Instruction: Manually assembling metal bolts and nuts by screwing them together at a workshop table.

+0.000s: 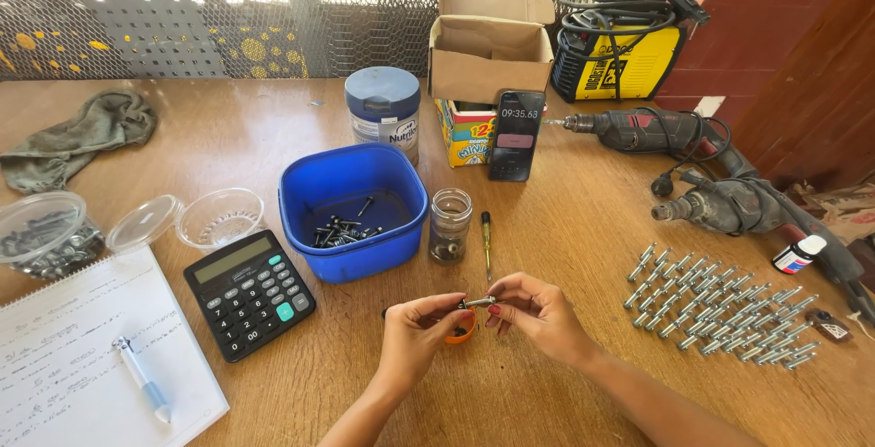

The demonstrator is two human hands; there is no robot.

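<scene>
Bolts lie in neat slanted rows at the right of the frame, a good many of them on the worktop, and these we judge to be the finished share of the work. At the centre sits a blue tub with only a thin scatter of dark screws on its floor, so we take it that the loose stock is running low and only a small part is left.

Low in the middle of the frame our left hand and right hand meet, both pinched on one small metal bolt held between the fingertips just above the wood. Something orange shows under the left hand; we cannot tell what it is.

Just above the hands stand a small glass jar and a slim screwdriver. A calculator and a notebook with a pen lie at lower left, and a phone leans on a cardboard box at the top.
</scene>
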